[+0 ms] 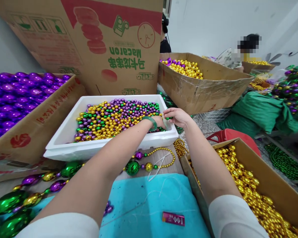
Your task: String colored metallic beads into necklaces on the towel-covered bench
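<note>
Both my arms reach forward to the right end of a white foam tray (64, 135) filled with small gold, purple and green beads (114, 117). My left hand (159, 121), with a green bangle on the wrist, dips into the beads at the tray's right edge; its fingers are mostly hidden. My right hand (176, 116) hovers at the same corner with fingers pinched together over a few beads. A strung length of beads (149, 163) with a large green ball lies on the table below the tray.
A box of large purple beads (17, 99) stands at left, a tall Macaron carton (101, 43) behind the tray. Boxes of gold beads sit at far right (186, 67) and near right (250, 188). A turquoise cloth (149, 205) covers my lap area. Another person sits at the back right.
</note>
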Available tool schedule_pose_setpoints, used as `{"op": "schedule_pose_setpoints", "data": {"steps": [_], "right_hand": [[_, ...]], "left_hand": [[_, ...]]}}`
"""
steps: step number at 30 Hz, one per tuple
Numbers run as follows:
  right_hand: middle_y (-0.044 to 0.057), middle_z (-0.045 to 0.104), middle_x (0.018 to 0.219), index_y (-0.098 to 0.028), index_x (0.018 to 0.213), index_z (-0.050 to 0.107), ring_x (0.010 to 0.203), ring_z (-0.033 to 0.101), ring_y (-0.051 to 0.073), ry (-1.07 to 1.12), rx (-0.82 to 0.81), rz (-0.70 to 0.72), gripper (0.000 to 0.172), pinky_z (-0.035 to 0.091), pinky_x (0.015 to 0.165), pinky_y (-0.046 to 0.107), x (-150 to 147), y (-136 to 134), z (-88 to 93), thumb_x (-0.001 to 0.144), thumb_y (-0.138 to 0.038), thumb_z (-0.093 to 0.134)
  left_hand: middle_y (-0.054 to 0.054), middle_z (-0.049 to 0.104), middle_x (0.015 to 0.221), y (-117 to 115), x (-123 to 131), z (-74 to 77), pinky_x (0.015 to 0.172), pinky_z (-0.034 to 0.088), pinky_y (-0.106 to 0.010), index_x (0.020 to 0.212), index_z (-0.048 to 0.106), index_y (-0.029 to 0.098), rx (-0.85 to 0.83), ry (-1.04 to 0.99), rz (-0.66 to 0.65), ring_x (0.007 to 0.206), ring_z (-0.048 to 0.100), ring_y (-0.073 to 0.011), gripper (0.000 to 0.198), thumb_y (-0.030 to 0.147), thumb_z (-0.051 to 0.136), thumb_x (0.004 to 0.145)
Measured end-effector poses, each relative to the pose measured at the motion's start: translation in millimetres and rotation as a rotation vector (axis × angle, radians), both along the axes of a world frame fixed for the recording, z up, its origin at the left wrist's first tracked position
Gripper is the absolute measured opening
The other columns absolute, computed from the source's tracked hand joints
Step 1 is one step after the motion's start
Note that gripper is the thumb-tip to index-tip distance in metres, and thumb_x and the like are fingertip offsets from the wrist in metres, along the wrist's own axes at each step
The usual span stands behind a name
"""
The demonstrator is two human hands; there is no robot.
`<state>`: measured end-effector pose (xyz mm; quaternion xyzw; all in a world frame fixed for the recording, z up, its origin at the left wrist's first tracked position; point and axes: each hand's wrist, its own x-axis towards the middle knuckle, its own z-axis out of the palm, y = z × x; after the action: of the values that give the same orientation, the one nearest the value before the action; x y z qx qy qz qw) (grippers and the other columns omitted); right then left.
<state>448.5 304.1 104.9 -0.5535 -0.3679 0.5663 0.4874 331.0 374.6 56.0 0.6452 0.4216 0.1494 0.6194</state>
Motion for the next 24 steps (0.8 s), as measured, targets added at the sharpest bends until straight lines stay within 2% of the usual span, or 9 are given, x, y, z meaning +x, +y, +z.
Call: {"op": "schedule_pose_setpoints", "data": {"steps": [3, 6, 8, 11, 14, 16, 19, 22, 24], "right_hand": [[0.005, 0.064, 0.065, -0.01, 0.076, 0.065, 0.056, 0.058, 0.01, 0.022, 0.004, -0.006, 0.02, 0.041, 0.039, 0.014, 1.6, -5.8, 0.3, 0.072, 0.007, 0.057], [0.005, 0.063, 0.063, -0.01, 0.073, 0.064, 0.058, 0.06, 0.011, 0.061, -0.007, -0.045, 0.02, 0.042, 0.039, 0.014, -1.9, -10.6, 1.3, 0.072, 0.008, 0.056], [0.005, 0.063, 0.063, -0.01, 0.071, 0.063, 0.058, 0.06, 0.011, 0.124, 0.004, -0.085, 0.02, 0.042, 0.039, 0.014, -9.2, -14.8, 2.9, 0.072, 0.008, 0.054], [0.004, 0.064, 0.065, -0.012, 0.07, 0.063, 0.059, 0.06, 0.01, 0.272, 0.052, -0.152, 0.02, 0.044, 0.042, 0.014, -28.8, -27.8, 4.4, 0.074, 0.006, 0.053], [0.003, 0.065, 0.068, -0.013, 0.072, 0.065, 0.06, 0.058, 0.009, 0.376, 0.108, -0.152, 0.016, 0.048, 0.047, 0.016, -56.9, -51.8, -1.1, 0.075, 0.0, 0.056], [0.004, 0.066, 0.072, -0.014, 0.074, 0.067, 0.061, 0.057, 0.01, 0.414, 0.128, -0.102, 0.012, 0.05, 0.052, 0.018, -78.7, -72.8, -10.6, 0.076, -0.006, 0.059], [0.005, 0.068, 0.08, -0.015, 0.079, 0.068, 0.067, 0.057, 0.012, 0.465, 0.109, -0.059, 0.009, 0.051, 0.057, 0.021, -112.3, -107.9, -32.2, 0.078, -0.012, 0.06], [0.006, 0.067, 0.085, -0.017, 0.079, 0.067, 0.073, 0.059, 0.014, 0.488, 0.013, -0.102, 0.009, 0.053, 0.062, 0.024, -141.4, -143.5, -56.2, 0.082, -0.021, 0.06], [0.007, 0.067, 0.085, -0.017, 0.078, 0.065, 0.076, 0.06, 0.015, 0.478, -0.083, -0.112, 0.015, 0.055, 0.067, 0.026, -156.8, -165.2, -70.2, 0.086, -0.028, 0.058]], "left_hand": [[-0.004, 0.057, 0.056, 5.8, -18.1, 9.8, 0.054, 0.047, -0.031, 0.05, 0.059, 0.016, -0.035, 0.157, -0.022, 0.066, 0.059, -0.0221, 0.029, 0.012, 0.086, 0.042], [-0.006, 0.061, 0.064, 5.6, -34.2, 24.4, 0.055, 0.048, -0.029, 0.059, 0.064, 0.015, -0.053, 0.186, -0.016, 0.067, 0.056, -0.0186, 0.023, 0.017, 0.085, 0.05], [-0.007, 0.065, 0.073, 0.4, -44.4, 35.4, 0.058, 0.049, -0.027, 0.065, 0.068, 0.014, -0.094, 0.1, 0.001, 0.07, 0.056, -0.0165, 0.018, 0.018, 0.083, 0.056], [-0.007, 0.068, 0.084, -18.1, -62.8, 49.5, 0.061, 0.048, -0.023, 0.074, 0.071, 0.015, -0.217, -0.183, 0.048, 0.074, 0.056, -0.0135, 0.009, 0.019, 0.077, 0.068], [-0.007, 0.067, 0.086, -51.7, -85.4, 54.8, 0.061, 0.048, -0.02, 0.08, 0.072, 0.014, -0.321, -0.372, 0.109, 0.074, 0.057, -0.0112, 0.005, 0.016, 0.069, 0.077], [-0.007, 0.066, 0.083, -81.1, -102.2, 51.2, 0.061, 0.049, -0.02, 0.081, 0.071, 0.012, -0.379, -0.431, 0.178, 0.071, 0.058, -0.0106, 0.006, 0.012, 0.065, 0.08], [-0.008, 0.065, 0.081, -129.6, -130.3, 37.4, 0.066, 0.053, -0.024, 0.079, 0.067, 0.01, -0.453, -0.513, 0.346, 0.071, 0.058, -0.0112, 0.01, 0.015, 0.061, 0.085], [-0.011, 0.066, 0.088, -177.4, -162.2, 20.0, 0.077, 0.056, -0.03, 0.085, 0.067, 0.009, -0.533, -0.571, 0.499, 0.081, 0.061, -0.0155, 0.026, 0.03, 0.053, 0.092], [-0.013, 0.066, 0.095, -206.5, -183.5, 8.7, 0.082, 0.056, -0.034, 0.093, 0.066, 0.01, -0.584, -0.587, 0.576, 0.09, 0.062, -0.0189, 0.034, 0.038, 0.048, 0.094]]}}
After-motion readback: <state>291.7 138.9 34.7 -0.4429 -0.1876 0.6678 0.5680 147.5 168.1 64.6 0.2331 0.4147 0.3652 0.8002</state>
